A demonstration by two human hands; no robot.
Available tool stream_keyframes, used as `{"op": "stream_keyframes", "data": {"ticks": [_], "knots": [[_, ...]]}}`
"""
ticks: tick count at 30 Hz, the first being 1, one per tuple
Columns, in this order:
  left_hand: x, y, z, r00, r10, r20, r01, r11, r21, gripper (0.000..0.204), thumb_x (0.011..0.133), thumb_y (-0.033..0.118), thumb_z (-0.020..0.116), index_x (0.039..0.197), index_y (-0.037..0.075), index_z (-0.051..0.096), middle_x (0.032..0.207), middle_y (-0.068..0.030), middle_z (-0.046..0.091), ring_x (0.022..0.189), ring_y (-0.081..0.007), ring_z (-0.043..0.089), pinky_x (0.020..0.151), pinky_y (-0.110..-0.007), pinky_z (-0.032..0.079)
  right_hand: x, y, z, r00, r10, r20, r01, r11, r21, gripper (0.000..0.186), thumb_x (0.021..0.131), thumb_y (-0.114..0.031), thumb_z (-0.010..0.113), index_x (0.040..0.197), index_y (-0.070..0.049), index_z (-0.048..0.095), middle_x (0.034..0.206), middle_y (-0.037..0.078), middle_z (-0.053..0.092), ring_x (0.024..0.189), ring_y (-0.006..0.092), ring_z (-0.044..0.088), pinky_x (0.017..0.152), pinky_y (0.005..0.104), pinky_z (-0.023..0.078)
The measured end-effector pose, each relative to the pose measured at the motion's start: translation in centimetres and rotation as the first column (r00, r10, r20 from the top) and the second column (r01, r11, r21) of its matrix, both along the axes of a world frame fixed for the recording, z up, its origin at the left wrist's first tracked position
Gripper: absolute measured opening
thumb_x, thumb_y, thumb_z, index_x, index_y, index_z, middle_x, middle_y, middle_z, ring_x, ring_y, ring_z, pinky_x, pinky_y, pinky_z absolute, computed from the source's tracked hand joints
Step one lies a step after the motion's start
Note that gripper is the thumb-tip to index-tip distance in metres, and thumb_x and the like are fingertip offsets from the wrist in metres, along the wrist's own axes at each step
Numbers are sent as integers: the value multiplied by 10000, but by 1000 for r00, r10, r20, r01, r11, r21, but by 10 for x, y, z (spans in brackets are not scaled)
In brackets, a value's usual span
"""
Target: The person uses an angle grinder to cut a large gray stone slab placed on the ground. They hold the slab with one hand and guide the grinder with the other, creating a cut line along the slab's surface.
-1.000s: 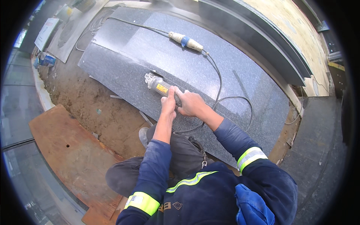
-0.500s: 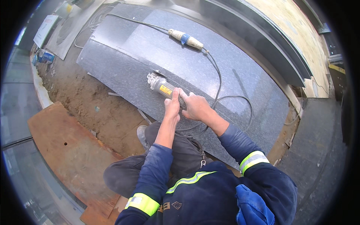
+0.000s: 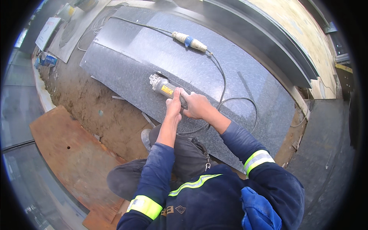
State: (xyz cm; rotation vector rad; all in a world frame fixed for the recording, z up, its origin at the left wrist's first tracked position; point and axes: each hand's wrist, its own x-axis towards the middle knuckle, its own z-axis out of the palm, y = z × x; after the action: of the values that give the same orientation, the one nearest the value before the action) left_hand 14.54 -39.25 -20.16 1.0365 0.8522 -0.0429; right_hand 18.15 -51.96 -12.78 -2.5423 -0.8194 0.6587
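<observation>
Both of my hands are wrapped round the body of a dusty angle grinder [image 3: 165,87]. My left hand [image 3: 174,104] grips its near side, and my right hand [image 3: 197,105] holds the rear part just to the right. The grinder's head points to the far left, with its dark disc at a straight line on a grey speckled stone slab [image 3: 199,73]. How deep the disc sits in the slab I cannot tell. A dark power cord [image 3: 223,86] loops from behind my right hand across the slab to a white and blue plug connector [image 3: 189,41].
Dark metal beams [image 3: 276,46] run along the slab's far right side. A brown rusty board [image 3: 73,149] lies at the near left beside bare soil [image 3: 84,96]. A blue and white packet [image 3: 48,59] sits at the far left, and a coiled cable [image 3: 100,21] lies beyond the slab.
The grinder and both hands have shifted slightly to the far left along the line on the slab. My grip looks the same.
</observation>
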Motion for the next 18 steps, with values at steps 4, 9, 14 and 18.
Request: {"op": "stream_keyframes", "data": {"ticks": [4,9,14,18], "knots": [[-15,-19,-3,999,-35,-42,35,999,-12,690,1027,503,692,1292,-131,624,1224,-197,691,1091,-236,671,921,-401,535,-14,-20,5,1000,-3,-9,2,998,-56,947,774,-222,776,1603,-26,362,1074,289,699,957,435,733,828,493,605],[-13,-18,-4,1000,-3,11,3,1000,2,700,1019,514,695,1290,-127,618,1220,-195,688,1097,-236,667,924,-406,539,-11,-17,4,1000,2,-12,-3,999,-40,953,772,-222,772,1609,-27,360,1084,291,699,965,436,734,830,497,606],[3,6,-15,1000,-4,5,4,1000,15,744,1013,523,698,1348,-127,564,1250,-209,678,1103,-271,685,911,-436,554,1,-1,-24,998,10,66,-14,998,54,951,791,-266,759,1620,-33,356,1023,288,694,888,434,726,765,499,585],[10,12,-9,1000,-11,-21,11,1000,28,761,1014,527,696,1370,-127,541,1266,-214,675,1083,-292,701,890,-451,566,7,5,-33,997,10,77,-16,997,73,943,794,-271,759,1616,-33,363,1026,281,698,894,435,726,776,500,587]]}}
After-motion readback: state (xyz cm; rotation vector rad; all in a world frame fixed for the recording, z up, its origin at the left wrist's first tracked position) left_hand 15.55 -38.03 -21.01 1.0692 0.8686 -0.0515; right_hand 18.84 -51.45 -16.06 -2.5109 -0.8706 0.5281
